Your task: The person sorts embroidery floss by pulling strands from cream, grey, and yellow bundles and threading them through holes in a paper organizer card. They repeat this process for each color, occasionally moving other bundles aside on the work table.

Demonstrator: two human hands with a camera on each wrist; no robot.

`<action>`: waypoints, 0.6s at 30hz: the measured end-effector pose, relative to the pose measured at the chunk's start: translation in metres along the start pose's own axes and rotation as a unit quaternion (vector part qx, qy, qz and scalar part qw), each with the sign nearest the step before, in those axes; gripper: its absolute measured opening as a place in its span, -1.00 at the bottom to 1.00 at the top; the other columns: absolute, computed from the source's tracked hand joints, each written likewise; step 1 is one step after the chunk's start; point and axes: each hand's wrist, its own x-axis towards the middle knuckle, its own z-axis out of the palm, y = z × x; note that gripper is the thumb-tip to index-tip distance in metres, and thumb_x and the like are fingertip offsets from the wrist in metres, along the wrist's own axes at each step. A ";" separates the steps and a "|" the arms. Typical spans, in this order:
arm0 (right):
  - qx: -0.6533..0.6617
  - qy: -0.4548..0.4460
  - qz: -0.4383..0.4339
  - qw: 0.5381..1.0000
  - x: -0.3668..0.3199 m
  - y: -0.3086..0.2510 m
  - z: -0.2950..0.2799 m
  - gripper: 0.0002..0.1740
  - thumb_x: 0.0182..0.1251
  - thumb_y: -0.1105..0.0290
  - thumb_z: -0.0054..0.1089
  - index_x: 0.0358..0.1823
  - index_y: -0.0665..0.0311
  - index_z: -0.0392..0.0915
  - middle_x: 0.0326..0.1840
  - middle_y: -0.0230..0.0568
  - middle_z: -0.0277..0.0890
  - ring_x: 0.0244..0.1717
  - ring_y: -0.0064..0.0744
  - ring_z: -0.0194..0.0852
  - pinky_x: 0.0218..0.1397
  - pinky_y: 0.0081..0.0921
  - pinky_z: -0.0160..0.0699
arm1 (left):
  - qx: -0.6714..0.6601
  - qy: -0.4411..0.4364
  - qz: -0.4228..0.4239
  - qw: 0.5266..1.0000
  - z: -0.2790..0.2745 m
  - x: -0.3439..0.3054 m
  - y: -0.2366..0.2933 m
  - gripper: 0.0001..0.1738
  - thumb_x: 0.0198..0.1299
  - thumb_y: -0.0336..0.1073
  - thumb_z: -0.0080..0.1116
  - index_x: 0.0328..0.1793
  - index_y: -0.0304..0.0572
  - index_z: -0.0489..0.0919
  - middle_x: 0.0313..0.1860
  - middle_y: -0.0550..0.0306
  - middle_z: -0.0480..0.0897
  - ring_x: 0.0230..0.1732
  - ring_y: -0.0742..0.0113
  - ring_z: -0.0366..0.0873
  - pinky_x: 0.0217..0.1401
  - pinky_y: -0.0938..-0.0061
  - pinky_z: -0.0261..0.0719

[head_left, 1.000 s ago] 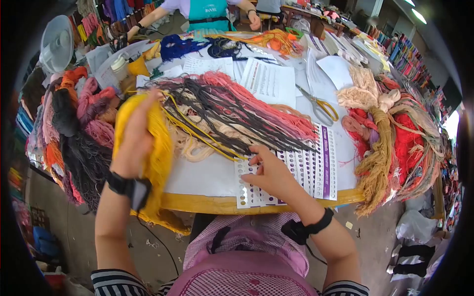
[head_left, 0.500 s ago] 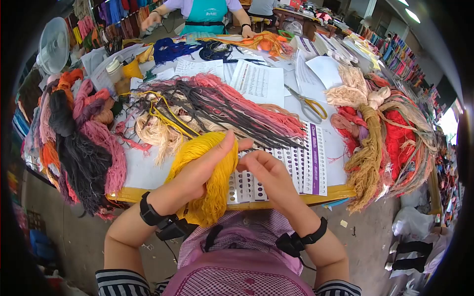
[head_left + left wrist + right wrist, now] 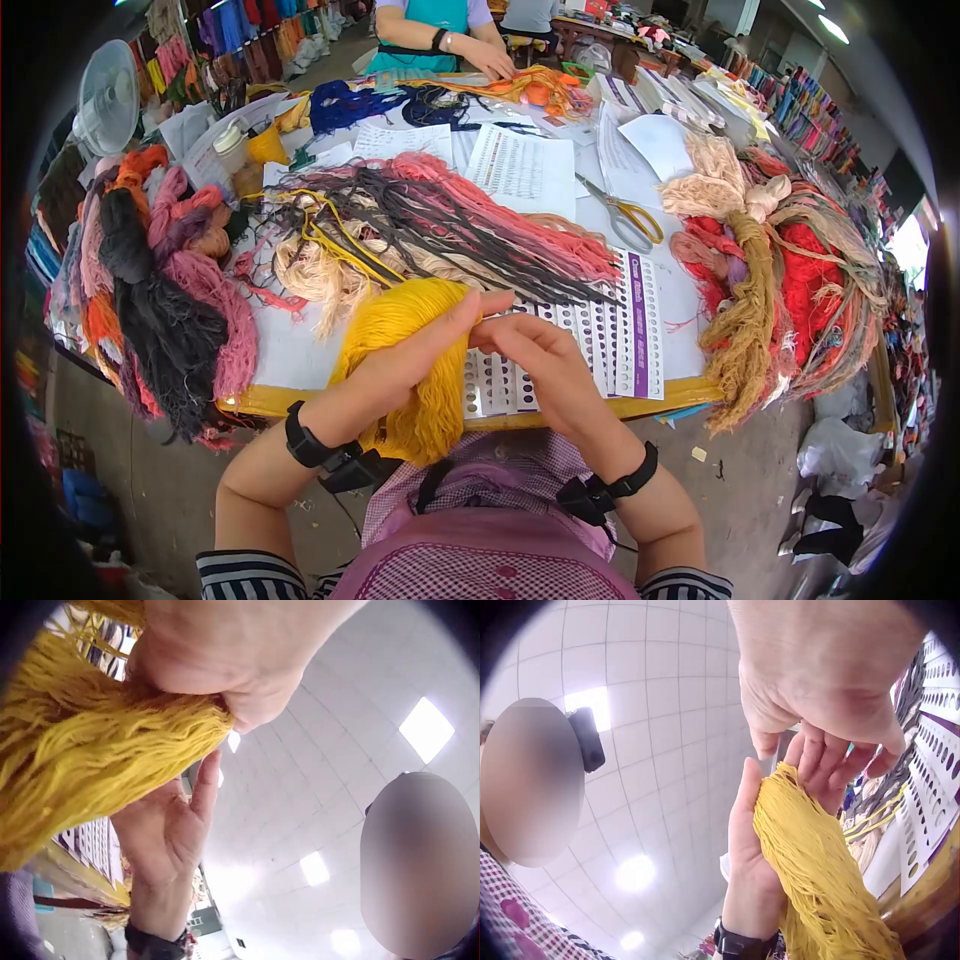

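Observation:
A thick skein of yellow yarn (image 3: 375, 325) hangs through my left hand (image 3: 428, 348), over the table's front edge. In the right wrist view the left thumb (image 3: 748, 784) stands up on one side of the skein and the fingers lie on the other. My right hand (image 3: 552, 368) is just right of it, its fingertips at the skein's upper end beside the left fingertips. Seen from the left wrist, the right palm (image 3: 166, 825) faces the yarn with its thumb extended; the yarn hides its fingers. Punched cards (image 3: 640, 330) with rows of holes lie under and beyond the hands.
Black and coral yarn strands (image 3: 450, 215) spread across the table, with cream yarn (image 3: 320, 265) beneath. Scissors (image 3: 628, 220) and printed sheets (image 3: 520, 165) lie behind. Skeins pile up left (image 3: 165, 290) and right (image 3: 760, 300). A person (image 3: 440, 40) works opposite; a fan (image 3: 105, 100) stands far left.
My left hand has brought the yellow skein from the left to in front of me, up to the right hand. The right hand's fingers have drawn in toward it. The person opposite has moved their hands together.

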 end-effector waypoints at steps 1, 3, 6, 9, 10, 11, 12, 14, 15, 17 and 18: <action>-0.001 0.001 -0.001 1.000 0.000 0.001 -0.001 -0.80 0.34 0.40 0.15 -0.10 0.36 0.57 -0.16 -0.32 0.61 -0.12 -0.62 0.50 0.02 -0.63 0.42 | 0.000 -0.001 0.000 1.000 -0.001 0.001 -0.003 -0.39 0.45 0.05 -0.25 0.42 -0.22 0.29 0.36 0.09 0.36 0.35 0.37 0.27 0.40 0.48 0.16; -0.050 0.005 -0.026 0.998 0.000 0.005 -0.004 -0.79 0.33 0.37 0.18 -0.10 0.34 0.56 -0.15 -0.33 0.60 -0.11 -0.64 0.49 0.02 -0.65 0.41 | 0.049 -0.026 0.037 0.998 -0.004 0.002 -0.011 -0.35 0.45 0.09 -0.29 0.44 -0.24 0.24 0.39 0.08 0.31 0.39 0.35 0.23 0.44 0.48 0.10; -0.037 0.026 -0.030 0.999 0.001 0.004 0.000 -0.81 0.32 0.37 0.20 -0.13 0.32 0.58 -0.17 -0.37 0.59 -0.15 -0.67 0.48 -0.02 -0.67 0.41 | 0.053 -0.032 0.047 0.997 -0.005 0.001 -0.010 -0.37 0.46 0.05 -0.28 0.46 -0.25 0.20 0.43 0.06 0.26 0.43 0.34 0.18 0.47 0.47 0.06; -0.042 0.023 -0.014 0.999 0.004 0.009 -0.005 -0.82 0.32 0.39 0.20 -0.13 0.32 0.58 -0.21 -0.39 0.58 -0.19 -0.70 0.46 -0.08 -0.68 0.41 | 0.109 -0.015 0.078 0.991 0.000 -0.001 -0.004 -0.38 0.45 0.04 -0.27 0.42 -0.29 0.26 0.40 0.05 0.30 0.42 0.32 0.20 0.45 0.42 0.13; -0.043 0.023 -0.013 0.999 0.004 0.009 -0.005 -0.82 0.32 0.39 0.20 -0.13 0.32 0.58 -0.21 -0.39 0.58 -0.19 -0.70 0.46 -0.08 -0.68 0.41 | 0.108 -0.015 0.079 0.991 -0.001 -0.001 -0.005 -0.38 0.45 0.04 -0.27 0.42 -0.29 0.26 0.40 0.05 0.30 0.42 0.32 0.20 0.45 0.42 0.13; -0.030 0.023 -0.020 0.999 0.003 0.008 -0.003 -0.83 0.32 0.40 0.19 -0.14 0.32 0.57 -0.20 -0.40 0.58 -0.21 -0.71 0.45 -0.09 -0.69 0.40 | 0.098 -0.005 0.074 0.992 -0.003 -0.001 -0.008 -0.42 0.45 -0.02 -0.23 0.41 -0.29 0.29 0.37 0.04 0.34 0.38 0.32 0.25 0.42 0.43 0.17; -0.018 0.022 -0.027 0.999 0.003 0.007 -0.003 -0.84 0.33 0.41 0.18 -0.14 0.32 0.57 -0.19 -0.40 0.58 -0.23 -0.73 0.43 -0.10 -0.69 0.40 | 0.087 0.006 0.069 0.994 -0.005 -0.001 -0.010 -0.45 0.44 -0.08 -0.19 0.39 -0.30 0.31 0.34 0.04 0.38 0.35 0.33 0.30 0.40 0.44 0.22; -0.037 0.020 -0.024 0.999 0.001 0.011 -0.005 -0.84 0.34 0.41 0.17 -0.14 0.33 0.56 -0.18 -0.39 0.58 -0.23 -0.73 0.42 -0.12 -0.70 0.40 | 0.039 0.010 0.029 0.999 -0.013 -0.001 -0.012 -0.49 0.42 -0.13 -0.17 0.36 -0.31 0.35 0.29 0.05 0.42 0.30 0.35 0.35 0.35 0.46 0.27; -0.054 0.019 -0.021 0.998 0.001 0.012 -0.006 -0.84 0.34 0.41 0.16 -0.13 0.34 0.56 -0.17 -0.39 0.58 -0.23 -0.74 0.42 -0.13 -0.71 0.41 | -0.009 0.013 -0.012 1.000 -0.015 -0.002 -0.012 -0.52 0.40 -0.18 -0.15 0.33 -0.31 0.38 0.25 0.06 0.47 0.25 0.36 0.41 0.31 0.48 0.33; -0.042 0.031 -0.042 0.998 0.001 0.009 0.001 -0.84 0.34 0.41 0.15 -0.15 0.35 0.57 -0.16 -0.37 0.59 -0.26 -0.74 0.42 -0.14 -0.72 0.41 | -0.019 0.034 -0.011 0.999 -0.014 -0.004 -0.014 -0.55 0.38 -0.21 -0.14 0.29 -0.31 0.43 0.20 0.07 0.51 0.20 0.38 0.44 0.27 0.49 0.37; -0.030 0.044 -0.063 0.997 0.001 0.007 0.003 -0.84 0.35 0.40 0.15 -0.17 0.35 0.58 -0.15 -0.36 0.60 -0.28 -0.75 0.42 -0.16 -0.73 0.41 | -0.028 0.054 -0.010 0.998 -0.013 -0.004 -0.015 -0.58 0.37 -0.25 -0.12 0.25 -0.31 0.47 0.15 0.08 0.54 0.16 0.40 0.48 0.23 0.50 0.40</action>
